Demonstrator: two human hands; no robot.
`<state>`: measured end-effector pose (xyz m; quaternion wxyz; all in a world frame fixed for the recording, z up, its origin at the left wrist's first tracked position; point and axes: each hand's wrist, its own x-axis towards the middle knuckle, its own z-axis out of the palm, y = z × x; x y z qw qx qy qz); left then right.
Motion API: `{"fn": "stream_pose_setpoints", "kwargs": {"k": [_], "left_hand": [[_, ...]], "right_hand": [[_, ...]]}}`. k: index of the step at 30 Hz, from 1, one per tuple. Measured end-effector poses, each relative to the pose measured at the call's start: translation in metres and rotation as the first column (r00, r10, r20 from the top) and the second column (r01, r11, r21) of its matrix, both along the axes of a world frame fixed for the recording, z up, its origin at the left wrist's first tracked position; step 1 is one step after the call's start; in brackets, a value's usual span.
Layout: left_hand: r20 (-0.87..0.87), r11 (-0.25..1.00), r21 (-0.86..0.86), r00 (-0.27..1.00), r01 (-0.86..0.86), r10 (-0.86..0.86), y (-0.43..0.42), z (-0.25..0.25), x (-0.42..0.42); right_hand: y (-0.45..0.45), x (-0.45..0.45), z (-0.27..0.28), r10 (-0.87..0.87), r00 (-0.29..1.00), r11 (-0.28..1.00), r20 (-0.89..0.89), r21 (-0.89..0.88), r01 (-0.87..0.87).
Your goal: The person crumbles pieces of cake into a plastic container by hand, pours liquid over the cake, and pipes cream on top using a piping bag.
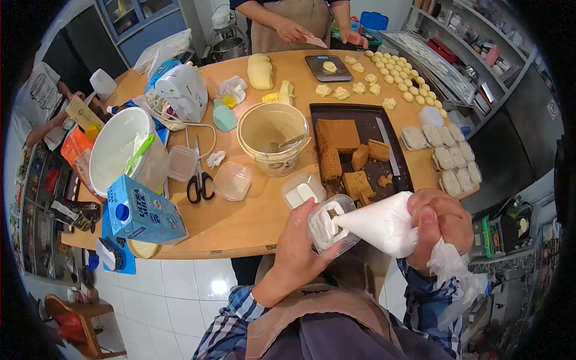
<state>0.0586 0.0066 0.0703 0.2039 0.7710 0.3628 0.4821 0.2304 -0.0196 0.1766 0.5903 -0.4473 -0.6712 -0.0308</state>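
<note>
My left hand [294, 249] is wrapped around a small clear plastic cup [347, 245] and holds it tilted. White cream [324, 227] covers most of the cup's contents, with a darker patch showing near the middle. My right hand [441, 219] squeezes the twisted top of a piping bag [384, 223] full of white cream. The bag's tip points left and meets the cream in the cup. Just behind the cup stands another clear container [303, 191] with white filling. A dark baking tray [396, 186] with cut brown cake [338, 135] and a long knife [390, 147] lies beyond my hands.
A beige bucket [273, 165], scissors [200, 183], a milk carton [147, 210] and a white tub [99, 150] stand to the left. Filled containers [450, 157] sit at right. Across the table, a person [291, 27] works near a scale [328, 71] and dough pieces [358, 88].
</note>
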Motion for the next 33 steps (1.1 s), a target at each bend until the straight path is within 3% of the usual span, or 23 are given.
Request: {"fn": "stream_pose_setpoints", "kwargs": {"k": [7, 10, 16, 19, 25, 33], "left_hand": [[0.026, 0.999, 0.001, 0.999, 0.048, -0.048, -0.0005, 0.0015, 0.0013], [-0.002, 1.000, -0.004, 1.000, 0.011, -0.011, 0.0006, 0.0006, -0.0011], [-0.042, 0.999, -0.024, 0.999, -0.029, 0.028, 0.0020, -0.0014, -0.0038], [-0.028, 1.000, -0.029, 1.000, -0.007, 0.006, 0.0012, -0.0044, -0.0025], [0.006, 1.000, 0.004, 1.000, 0.020, -0.020, 0.0012, 0.0002, -0.0030], [-0.041, 0.999, -0.007, 0.999, -0.036, 0.036, 0.0022, -0.0048, -0.0044]], "right_hand": [[0.0048, 0.0013, -0.0037, -0.020, 0.999, 0.999, 0.040, 0.030, 0.019], [0.0004, 0.0054, -0.0028, 0.068, 0.997, 0.997, 0.038, -0.026, -0.067], [-0.0003, 0.0101, -0.0041, 0.075, 0.995, 0.993, 0.069, -0.093, -0.068], [0.0026, 0.0052, -0.0029, -0.019, 0.996, 0.999, 0.085, -0.044, 0.022], [0.0047, 0.0019, -0.0064, -0.014, 0.996, 0.997, 0.087, -0.068, 0.020], [0.0051, 0.0069, -0.0043, 0.130, 0.987, 0.991, 0.098, -0.050, -0.125]]}}
